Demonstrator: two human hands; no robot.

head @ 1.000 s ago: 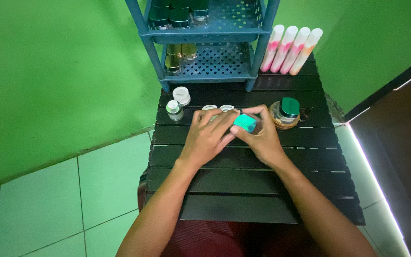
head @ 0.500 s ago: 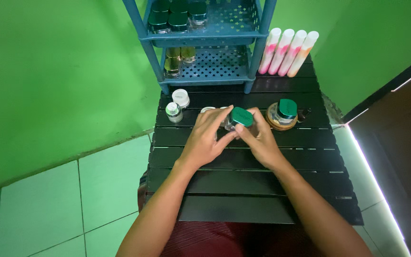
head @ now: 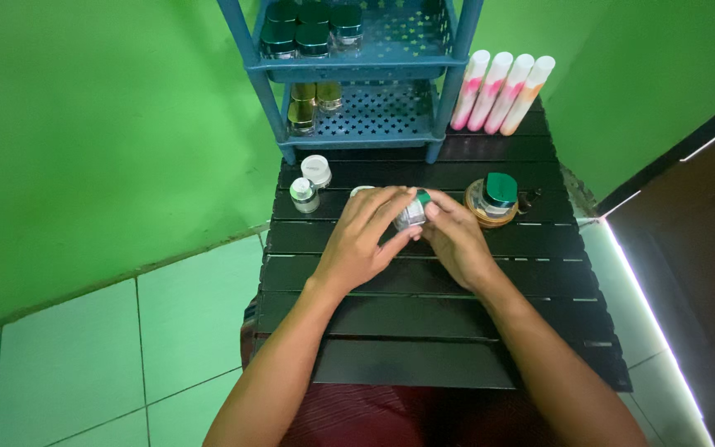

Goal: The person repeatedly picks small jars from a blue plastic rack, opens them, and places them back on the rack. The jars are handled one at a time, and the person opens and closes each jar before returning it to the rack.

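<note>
Both hands on it — left hand (head: 363,236) and right hand (head: 455,238) clamp a small green-capped jar (head: 413,212) between their fingertips, tilted, just above the black table (head: 424,331), mid-table.

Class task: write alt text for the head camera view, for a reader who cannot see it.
Two bare hands, left hand and right hand, together hold a small green-capped jar over a black slatted table. Behind stand a blue shelf rack, four pink-and-white tubes and more small jars.

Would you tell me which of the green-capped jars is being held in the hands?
The small clear jar gripped between both hands; the other green-capped jar stands untouched on a round base to the right.
</note>
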